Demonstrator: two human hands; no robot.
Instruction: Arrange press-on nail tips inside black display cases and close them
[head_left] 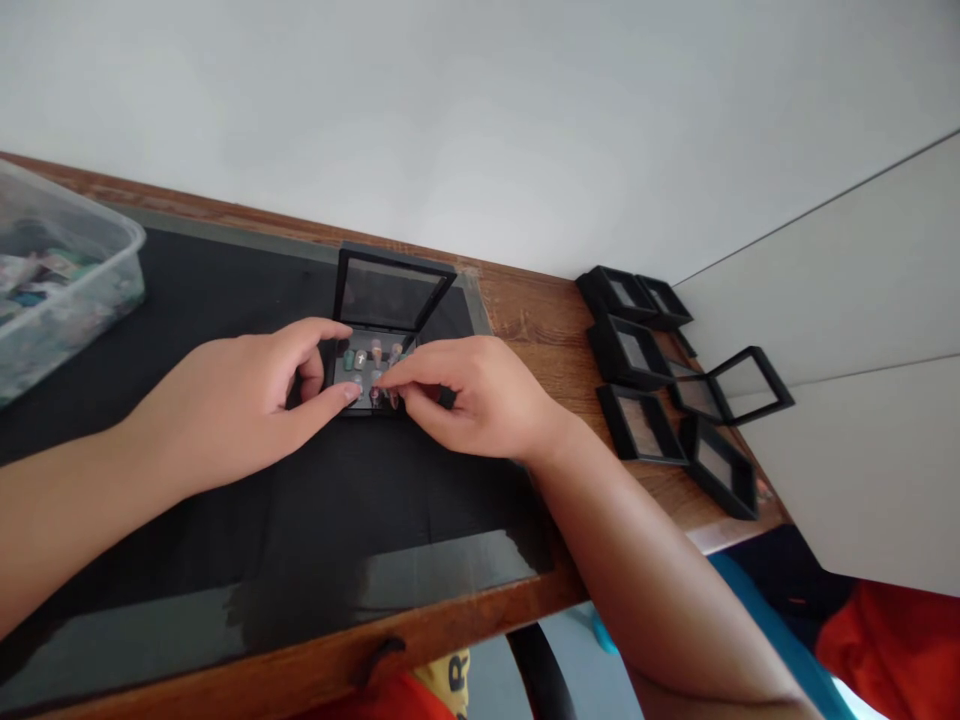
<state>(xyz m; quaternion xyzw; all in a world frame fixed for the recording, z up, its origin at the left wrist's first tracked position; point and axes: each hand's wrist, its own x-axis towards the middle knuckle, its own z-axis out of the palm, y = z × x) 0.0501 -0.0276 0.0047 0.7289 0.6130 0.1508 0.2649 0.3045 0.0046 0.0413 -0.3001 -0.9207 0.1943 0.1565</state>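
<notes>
A small black display case (364, 408) lies on the dark mat with its clear-windowed lid (390, 293) raised at the back. Inside, several decorated press-on nails (361, 359) in green, white and pinkish tones are set on a pale insert. My left hand (255, 390) grips the case's left side, index finger at the back corner and thumb over the front left part. Over the front right of the insert, the fingers of my right hand (472, 395) are pinched together at a press-on nail, which they partly hide. The case's right edge is covered by this hand.
A clear plastic tub (112, 285) with small packets in it stands at the left. On the wooden table's right side lie several black display cases (634, 350), one with its lid up (750, 385). Behind rises a white wall (450, 130). The table's front edge (315, 660) is wooden.
</notes>
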